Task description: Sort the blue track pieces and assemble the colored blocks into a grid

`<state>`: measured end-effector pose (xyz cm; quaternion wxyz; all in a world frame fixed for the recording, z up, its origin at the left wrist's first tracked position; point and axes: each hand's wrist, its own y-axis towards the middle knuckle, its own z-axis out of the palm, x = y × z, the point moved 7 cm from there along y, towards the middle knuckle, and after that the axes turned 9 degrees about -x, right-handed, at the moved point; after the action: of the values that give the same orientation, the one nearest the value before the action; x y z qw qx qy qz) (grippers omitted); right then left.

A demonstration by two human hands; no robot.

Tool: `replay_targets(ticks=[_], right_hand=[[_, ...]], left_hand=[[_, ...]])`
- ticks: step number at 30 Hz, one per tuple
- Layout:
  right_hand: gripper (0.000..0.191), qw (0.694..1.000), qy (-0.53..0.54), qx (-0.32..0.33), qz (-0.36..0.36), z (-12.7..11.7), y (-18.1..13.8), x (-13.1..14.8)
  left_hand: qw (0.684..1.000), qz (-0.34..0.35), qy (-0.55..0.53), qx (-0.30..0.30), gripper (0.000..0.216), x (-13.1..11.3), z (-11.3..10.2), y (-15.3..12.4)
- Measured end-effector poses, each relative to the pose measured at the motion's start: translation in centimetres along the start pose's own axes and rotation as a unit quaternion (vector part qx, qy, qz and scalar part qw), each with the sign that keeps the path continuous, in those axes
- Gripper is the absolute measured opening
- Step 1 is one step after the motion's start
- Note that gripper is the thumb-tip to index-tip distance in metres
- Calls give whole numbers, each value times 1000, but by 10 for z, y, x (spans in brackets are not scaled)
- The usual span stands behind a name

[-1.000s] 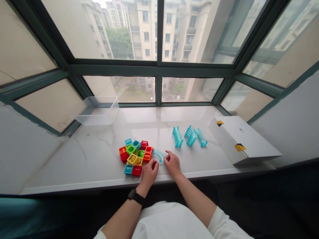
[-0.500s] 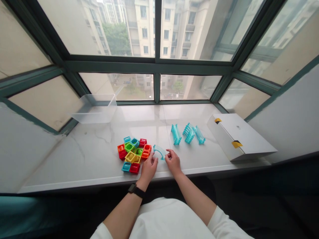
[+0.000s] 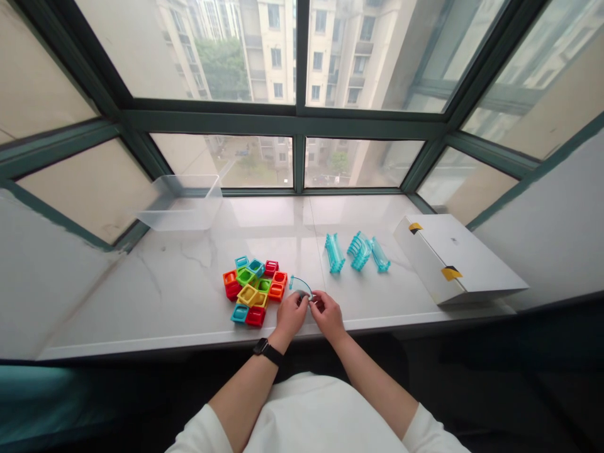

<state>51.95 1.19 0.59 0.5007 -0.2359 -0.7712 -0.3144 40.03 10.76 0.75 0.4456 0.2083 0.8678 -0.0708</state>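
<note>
Between my hands is a curved, see-through teal track piece [image 3: 302, 285], its arc pointing away from me. My left hand [image 3: 291, 314] has its fingers closed on the near end of the piece. My right hand [image 3: 327, 313] pinches the same end from the other side, and the fingertips of both hands nearly meet. Part of the piece is hidden behind the fingers. Just left of my left hand lies a cluster of coloured plastic blocks [image 3: 246, 294] in red, orange, yellow, green and blue.
Three more teal track pieces [image 3: 360, 250] lie on the marble sill [image 3: 189, 302] beyond my right hand. A white box [image 3: 472, 255] with yellow-black tabs stands at the right. A clear plastic bin [image 3: 184, 217] sits back left by the window frame [image 3: 278, 126].
My hands have come together at the near end of the curved piece, which has tilted. My right hand has moved slightly left. The blocks and other track pieces stay put.
</note>
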Motion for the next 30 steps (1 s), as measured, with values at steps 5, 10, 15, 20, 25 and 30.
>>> replay_targets(ticks=[5, 10, 15, 20, 25, 30], right_hand=[[28, 999, -28, 20, -22, 4, 1, 5], [26, 999, -25, 28, -5, 4, 3, 7], [28, 999, -11, 15, 36, 1, 6, 1], [31, 993, 50, -3, 109, 1, 17, -15], [36, 983, 87, 45, 158, 5, 32, -23], [45, 982, 72, 11, 177, -3, 36, -22]], left_hand=[[1000, 6, 26, -5, 30, 4, 2, 2], [998, 29, 50, -8, 30, 1, 4, 3], [996, 60, 72, 4, 36, -3, 7, 1], [991, 88, 97, 21, 49, -6, 11, -3], [986, 115, 116, 37, 50, -10, 14, -4], [993, 94, 63, 32, 39, -12, 9, -5]])
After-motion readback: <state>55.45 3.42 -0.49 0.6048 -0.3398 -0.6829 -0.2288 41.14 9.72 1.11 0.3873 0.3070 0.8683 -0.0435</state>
